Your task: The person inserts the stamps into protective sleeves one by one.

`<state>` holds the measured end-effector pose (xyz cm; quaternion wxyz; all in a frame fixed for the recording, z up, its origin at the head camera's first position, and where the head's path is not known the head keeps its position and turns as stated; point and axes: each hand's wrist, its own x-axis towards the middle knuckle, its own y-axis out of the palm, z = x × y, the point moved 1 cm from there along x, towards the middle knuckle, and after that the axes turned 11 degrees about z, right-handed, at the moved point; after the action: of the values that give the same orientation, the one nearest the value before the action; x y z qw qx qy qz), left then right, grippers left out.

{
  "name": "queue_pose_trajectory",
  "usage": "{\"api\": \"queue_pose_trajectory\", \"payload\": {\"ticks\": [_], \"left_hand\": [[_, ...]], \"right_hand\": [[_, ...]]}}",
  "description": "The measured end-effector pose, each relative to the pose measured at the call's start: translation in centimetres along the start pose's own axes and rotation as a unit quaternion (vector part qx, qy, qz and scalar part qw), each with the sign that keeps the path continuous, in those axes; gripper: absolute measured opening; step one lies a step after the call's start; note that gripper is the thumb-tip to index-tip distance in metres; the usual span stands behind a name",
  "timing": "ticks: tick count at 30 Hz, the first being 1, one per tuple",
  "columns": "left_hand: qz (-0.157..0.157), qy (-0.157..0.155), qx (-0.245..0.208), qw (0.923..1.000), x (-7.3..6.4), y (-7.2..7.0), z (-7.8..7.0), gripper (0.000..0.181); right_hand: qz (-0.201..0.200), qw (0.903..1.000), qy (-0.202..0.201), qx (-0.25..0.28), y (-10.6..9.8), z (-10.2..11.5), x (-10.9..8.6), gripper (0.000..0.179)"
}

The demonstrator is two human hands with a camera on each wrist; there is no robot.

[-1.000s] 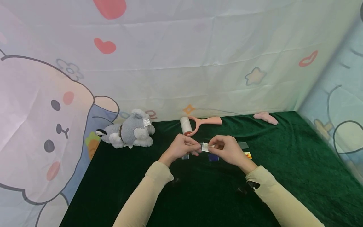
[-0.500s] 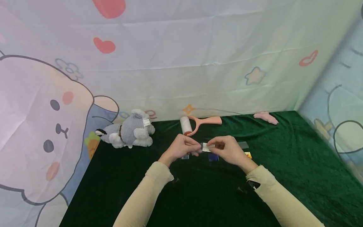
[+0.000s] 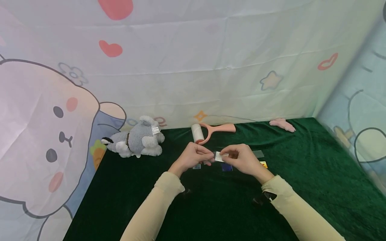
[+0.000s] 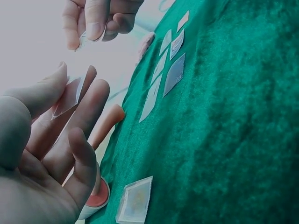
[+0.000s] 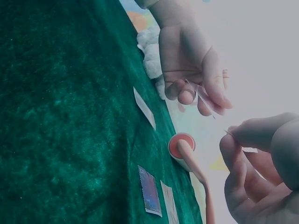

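Observation:
Both hands are raised over the green cloth, close together. My left hand (image 3: 193, 156) pinches a small clear plastic sleeve (image 4: 70, 95) between thumb and index finger, the other fingers spread below. Opposite it, my right hand (image 3: 242, 159) pinches a small whitish stamp (image 3: 219, 156), whose serrated edge shows in the right wrist view. In that view a gap separates the stamp from the sleeve. Beneath the hands lie a blue-purple stamp (image 5: 150, 191), a yellow stamp (image 3: 263, 164) and a sleeve with something pale inside (image 4: 135, 203).
A peach-handled lint roller (image 3: 197, 133) lies behind the hands. At the back left is a grey plush toy (image 3: 141, 139), at the back right a pink plush piece (image 3: 282, 124). Several more stamps and clear sleeves (image 4: 151, 99) lie in rows on the green cloth (image 3: 316, 184).
My right fingertips have shifted slightly on the stamp since a second ago. Both hands otherwise stay in place.

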<state>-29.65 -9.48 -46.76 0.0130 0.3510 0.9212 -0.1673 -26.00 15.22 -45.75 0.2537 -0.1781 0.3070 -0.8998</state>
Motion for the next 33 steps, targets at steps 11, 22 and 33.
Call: {"api": "queue_pose_trajectory", "payload": {"ticks": [11, 22, 33], "left_hand": [[0.005, 0.000, 0.006, 1.0000, -0.02, 0.08, -0.24, 0.020], [0.017, 0.017, 0.013, 0.9996, -0.10, 0.26, -0.23, 0.023], [0.014, 0.018, 0.007, 0.9997, -0.01, 0.19, -0.05, 0.024]], "right_hand": [[0.012, 0.9999, -0.009, 0.006, 0.07, -0.11, 0.05, 0.015], [0.012, 0.9998, -0.001, 0.013, 0.04, -0.21, -0.10, 0.015], [0.002, 0.9998, 0.002, 0.020, 0.05, -0.48, -0.12, 0.015]]}}
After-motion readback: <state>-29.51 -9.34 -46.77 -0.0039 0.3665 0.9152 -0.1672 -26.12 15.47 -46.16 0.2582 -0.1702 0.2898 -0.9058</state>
